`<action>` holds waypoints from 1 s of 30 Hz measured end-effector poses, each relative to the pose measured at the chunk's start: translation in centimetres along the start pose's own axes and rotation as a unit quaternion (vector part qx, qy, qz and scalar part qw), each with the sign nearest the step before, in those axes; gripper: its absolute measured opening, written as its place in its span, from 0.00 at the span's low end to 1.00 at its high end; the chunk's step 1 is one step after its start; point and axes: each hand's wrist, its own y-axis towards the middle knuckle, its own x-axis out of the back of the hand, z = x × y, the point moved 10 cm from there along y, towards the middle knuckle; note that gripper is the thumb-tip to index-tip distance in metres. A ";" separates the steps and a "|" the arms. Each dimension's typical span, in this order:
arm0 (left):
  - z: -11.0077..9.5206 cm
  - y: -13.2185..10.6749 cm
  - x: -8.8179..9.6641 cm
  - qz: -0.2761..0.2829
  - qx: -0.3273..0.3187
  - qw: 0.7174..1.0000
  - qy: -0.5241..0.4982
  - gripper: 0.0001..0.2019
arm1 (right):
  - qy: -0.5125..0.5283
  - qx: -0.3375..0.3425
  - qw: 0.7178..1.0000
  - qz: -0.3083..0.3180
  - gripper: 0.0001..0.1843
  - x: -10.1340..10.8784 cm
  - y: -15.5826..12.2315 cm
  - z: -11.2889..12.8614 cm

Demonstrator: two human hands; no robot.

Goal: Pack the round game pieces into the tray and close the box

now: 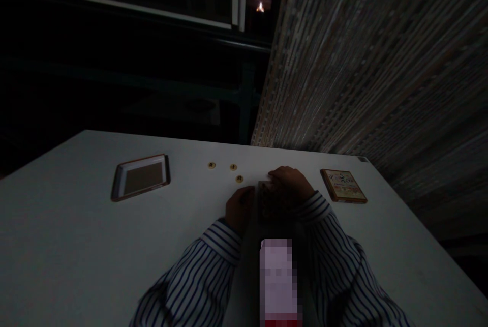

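Pieces [233,167], three of them, pale and round, lie near the far edge of the white table [76,235], just beyond the hands; each bears a dark mark too small to read. Between the hands sits a box [260,200], sunk in shadow; small rounded shapes show faintly in it, too dark to count. The left hand [240,210] is just left of the box with fingers curled in; whether it grips anything cannot be told. The right hand [292,184] reaches over the box's right part and hides it; its fingers are partly bent, and what they hold, if anything, cannot be made out. Nearer, a phone [276,276] has its screen blurred into blocks and its lower end cut off. A shallow tray [143,177] lies left, a flat case [345,185] right, its lettering unclear.
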 end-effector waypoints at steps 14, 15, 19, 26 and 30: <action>0.5 0.0 0.0 -0.001 -0.012 1.000 -0.023 0.13 | 0.017 -0.012 0.999 -0.032 0.18 1.2 -3.1 -0.2; 0.5 0.0 0.0 -0.002 -0.011 1.000 -0.021 0.14 | 0.010 -0.005 1.000 -0.012 0.18 0.8 -3.2 -0.1; 0.3 -0.3 0.6 -0.014 -0.017 1.000 -0.006 0.14 | -0.009 0.012 1.000 0.023 0.18 0.1 -3.4 0.1; -0.5 -0.7 1.3 -0.030 -0.035 0.999 0.007 0.13 | 0.013 -0.018 1.000 -0.022 0.18 1.4 -4.1 -1.1; -0.8 -0.8 1.3 -0.031 -0.043 0.998 0.028 0.12 | 0.029 -0.029 0.999 -0.022 0.19 1.8 -4.4 -1.6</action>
